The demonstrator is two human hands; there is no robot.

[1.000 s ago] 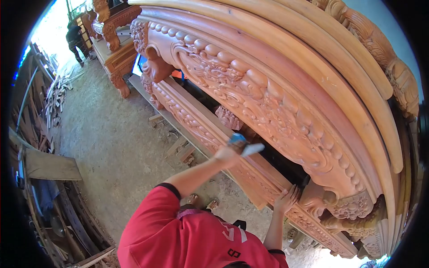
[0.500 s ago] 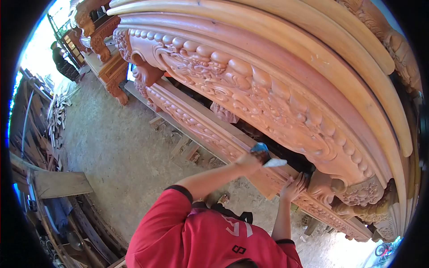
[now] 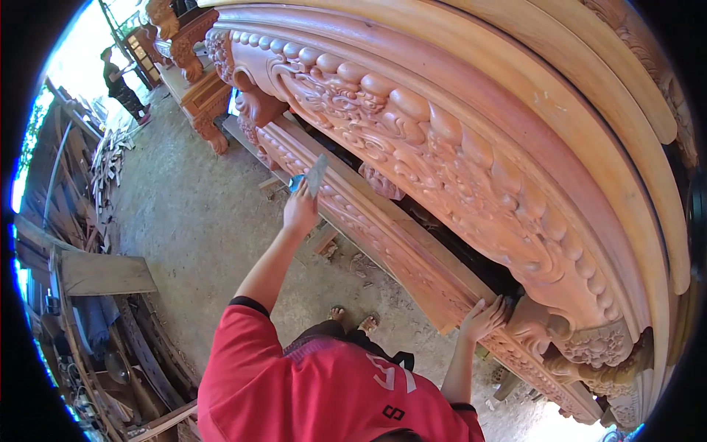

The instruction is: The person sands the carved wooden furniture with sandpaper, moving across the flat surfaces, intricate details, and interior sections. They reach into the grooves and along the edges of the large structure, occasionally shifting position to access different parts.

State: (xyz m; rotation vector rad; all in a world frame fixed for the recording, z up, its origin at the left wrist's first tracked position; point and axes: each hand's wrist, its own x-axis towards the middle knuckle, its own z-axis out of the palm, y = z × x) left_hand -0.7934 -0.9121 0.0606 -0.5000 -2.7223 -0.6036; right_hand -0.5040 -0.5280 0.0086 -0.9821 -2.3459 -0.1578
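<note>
My left hand (image 3: pixel 300 212) is closed round a flat grey piece (image 3: pixel 317 175) with a bright blue part (image 3: pixel 296 183) beside it; what kind of tool or sheet it is, I cannot make out. The hand is over the far half of a long carved wooden rail (image 3: pixel 398 237). Lower right, my right hand (image 3: pixel 482 318) lies on top of the same rail, fingers stretched out and apart. Behind the rail rises a big carved wooden panel (image 3: pixel 412 147) with a row of rounded beads along its upper curve. A dark gap separates the two.
Curved wooden boards (image 3: pixel 545 88) arch along the panel's top. More carved furniture (image 3: pixel 195 99) stands at the back left, with a person (image 3: pixel 124 85) beyond it. Scrap wood (image 3: pixel 110 166) and a tilted board (image 3: pixel 107 272) line the left side. Wood offcuts (image 3: pixel 322 239) lie near the rail.
My left hand has moved left and away along the rail with the grey and blue piece. My right hand stays on the rail. The view has shifted slightly.
</note>
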